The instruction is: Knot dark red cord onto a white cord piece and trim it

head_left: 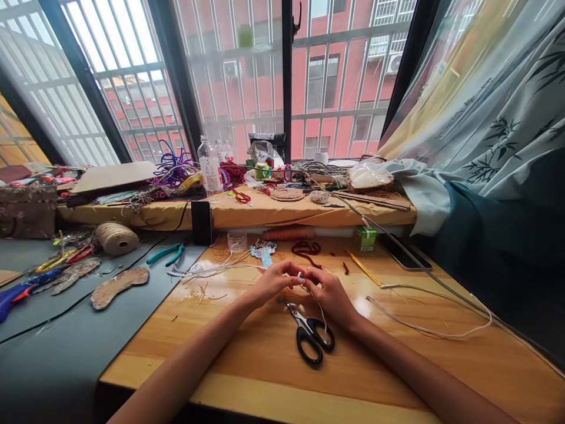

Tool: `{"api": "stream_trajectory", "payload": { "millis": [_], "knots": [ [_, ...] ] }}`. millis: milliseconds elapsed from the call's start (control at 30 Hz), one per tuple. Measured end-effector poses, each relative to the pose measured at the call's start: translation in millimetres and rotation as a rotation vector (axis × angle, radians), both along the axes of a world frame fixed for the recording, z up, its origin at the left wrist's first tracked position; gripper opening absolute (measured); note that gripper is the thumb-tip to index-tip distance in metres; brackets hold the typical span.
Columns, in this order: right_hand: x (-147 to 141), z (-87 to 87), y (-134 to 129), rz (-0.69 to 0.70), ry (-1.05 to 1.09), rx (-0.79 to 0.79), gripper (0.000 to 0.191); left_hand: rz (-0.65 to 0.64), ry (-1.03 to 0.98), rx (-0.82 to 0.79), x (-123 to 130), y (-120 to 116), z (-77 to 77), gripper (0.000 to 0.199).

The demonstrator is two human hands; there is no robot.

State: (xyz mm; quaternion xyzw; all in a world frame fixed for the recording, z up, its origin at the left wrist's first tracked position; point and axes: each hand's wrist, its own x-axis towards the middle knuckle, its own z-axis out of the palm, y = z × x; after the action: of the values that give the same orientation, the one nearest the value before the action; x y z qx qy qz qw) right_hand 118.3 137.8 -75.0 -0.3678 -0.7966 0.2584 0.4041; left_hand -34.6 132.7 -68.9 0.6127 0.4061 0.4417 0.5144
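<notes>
My left hand [279,280] and my right hand [325,290] meet over the wooden table, fingertips pinched together around a small white piece [301,275]. Both hands are closed on it, and the fingers hide part of its shape. A thin pale cord [322,312] hangs from my right hand down to the scissors. The black-handled scissors [309,337] lie just below my hands, blades pointing up and left. Beyond my left hand lies a colorful flat decoration [263,250] with a light blue lower part.
Teal pliers [166,254], a twine spool [116,238] and a brown curved piece [120,286] lie left. Right are a yellow tool [364,268], white cord [424,327], green box [366,238] and phone [404,253]. A cluttered ledge [265,213] spans the back.
</notes>
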Motion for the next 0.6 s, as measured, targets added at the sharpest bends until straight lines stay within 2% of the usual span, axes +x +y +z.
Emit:
{"api": "stream_trajectory", "payload": {
  "millis": [300, 600],
  "knots": [
    [-0.1, -5.6, 0.7, 0.089, -0.019, 0.072, 0.016, 0.015, -0.072, -0.049, -2.0, 2.6, -3.4, 0.026],
    [0.3, 0.9, -0.7, 0.113, 0.028, 0.018, 0.017, 0.0, -0.053, -0.017, -5.2, 5.0, -1.2, 0.028]
  ]
}}
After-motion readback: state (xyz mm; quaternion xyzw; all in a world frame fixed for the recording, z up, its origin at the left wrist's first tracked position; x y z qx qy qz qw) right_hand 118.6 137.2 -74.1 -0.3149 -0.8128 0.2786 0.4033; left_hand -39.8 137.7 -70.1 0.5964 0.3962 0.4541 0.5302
